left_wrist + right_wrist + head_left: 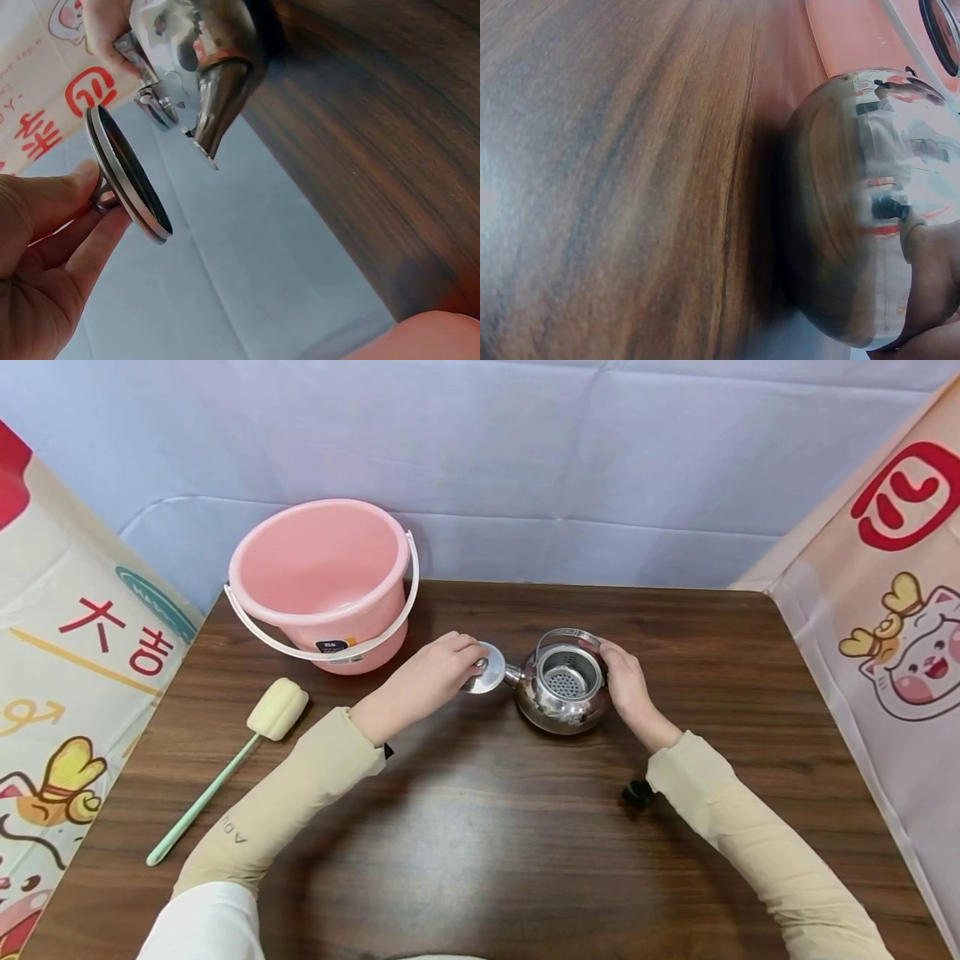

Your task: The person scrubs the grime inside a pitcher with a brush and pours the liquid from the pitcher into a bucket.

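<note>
My left hand [447, 666] pinches the knob of a round steel lid [487, 668]. In the left wrist view the lid [129, 176] is tilted on edge, with thumb and fingers at its knob. Just right of it stands a shiny steel teapot [558, 706], uncovered, its spout pointing toward the lid. A perforated strainer [570, 682] shows inside the mouth. My right hand [626, 685] holds the teapot at its right side, fingers by the end of the looped handle [564, 633]. The right wrist view has fingers against the polished body [855, 210].
A pink bucket [322, 560] with a white handle stands at the back left. In front of it lies a sponge brush [277, 708] with a green stick. The wooden table [465, 860] meets a pale cloth backdrop [510, 452] at its rear edge.
</note>
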The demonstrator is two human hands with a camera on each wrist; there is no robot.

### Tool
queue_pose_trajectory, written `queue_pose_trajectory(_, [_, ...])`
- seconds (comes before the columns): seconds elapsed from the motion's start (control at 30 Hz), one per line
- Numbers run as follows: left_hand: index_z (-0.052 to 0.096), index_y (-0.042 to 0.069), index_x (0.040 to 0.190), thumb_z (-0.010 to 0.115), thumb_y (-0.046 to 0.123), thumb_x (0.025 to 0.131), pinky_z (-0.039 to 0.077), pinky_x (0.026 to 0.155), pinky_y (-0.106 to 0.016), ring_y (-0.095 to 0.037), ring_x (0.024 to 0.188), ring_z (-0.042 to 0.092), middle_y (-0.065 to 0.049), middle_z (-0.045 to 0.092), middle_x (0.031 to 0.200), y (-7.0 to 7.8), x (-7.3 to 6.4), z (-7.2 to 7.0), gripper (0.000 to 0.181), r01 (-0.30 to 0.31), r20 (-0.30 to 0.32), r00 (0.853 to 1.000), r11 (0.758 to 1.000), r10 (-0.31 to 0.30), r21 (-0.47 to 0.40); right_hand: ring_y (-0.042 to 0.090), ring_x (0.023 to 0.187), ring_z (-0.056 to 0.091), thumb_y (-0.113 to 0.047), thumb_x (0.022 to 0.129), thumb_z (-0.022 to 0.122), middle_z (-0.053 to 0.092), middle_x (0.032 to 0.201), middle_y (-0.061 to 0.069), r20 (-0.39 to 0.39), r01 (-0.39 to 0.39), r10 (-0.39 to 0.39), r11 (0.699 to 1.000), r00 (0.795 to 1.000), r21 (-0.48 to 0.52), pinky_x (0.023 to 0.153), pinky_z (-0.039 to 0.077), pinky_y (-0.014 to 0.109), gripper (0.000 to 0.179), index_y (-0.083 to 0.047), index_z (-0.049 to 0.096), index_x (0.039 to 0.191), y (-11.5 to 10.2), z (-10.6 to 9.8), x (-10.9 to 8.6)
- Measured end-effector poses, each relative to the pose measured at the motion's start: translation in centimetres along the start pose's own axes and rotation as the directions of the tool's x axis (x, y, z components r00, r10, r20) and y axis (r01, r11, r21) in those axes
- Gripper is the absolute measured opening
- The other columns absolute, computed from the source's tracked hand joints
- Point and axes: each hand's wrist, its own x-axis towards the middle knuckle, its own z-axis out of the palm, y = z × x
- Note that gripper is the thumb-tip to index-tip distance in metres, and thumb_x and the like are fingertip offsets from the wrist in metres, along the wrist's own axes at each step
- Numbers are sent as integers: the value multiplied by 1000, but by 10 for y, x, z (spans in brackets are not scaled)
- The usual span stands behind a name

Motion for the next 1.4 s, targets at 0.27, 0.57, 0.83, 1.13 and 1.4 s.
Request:
queue_pose_trajectory(0.27, [63,-2,100,62,3,84,46,79,-27,-21,87,56,-9,62,95,-4,-11,0,17,12,-4,1000,1000,-13,-1,29,125,38,-8,97,22,51,124,25,15,14,-14,1000,1000,12,105,26,34,42,11,51,121,16,-1,8])
queue_pose_trajectory(0.57, [63,-2,98,62,2,84,45,80,-27,-21,87,56,-9,62,93,-9,-23,2,15,16,12,1000,1000,-16,4,24,126,38,-17,98,23,51,127,17,-15,-5,4,999,1000,-38,105,26,34,44,2,55,122,39,-1,18])
queue_pose_trajectory(0.83, [64,-2,95,63,3,83,47,76,-28,-21,82,56,-8,60,88,-13,-33,8,13,3,16,1000,1000,-3,18,25,128,36,-12,97,24,53,124,19,-8,-19,19,1000,1000,-15,106,25,34,42,5,55,121,29,0,15])
queue_pose_trajectory(1.13, [64,-1,91,66,4,80,47,75,-30,-22,81,56,-8,60,87,-15,-42,14,12,30,57,998,999,-31,14,21,128,37,-17,97,25,54,124,16,-14,-37,36,999,999,-11,105,25,30,43,1,55,122,37,0,17])
queue_pose_trajectory(1.4, [64,1,89,67,5,79,47,73,-30,-21,80,56,-7,60,84,-18,-50,18,11,40,98,994,999,-42,21,24,130,34,-13,97,25,51,127,18,3,-59,59,998,998,18,107,23,34,42,3,53,123,38,-1,18])
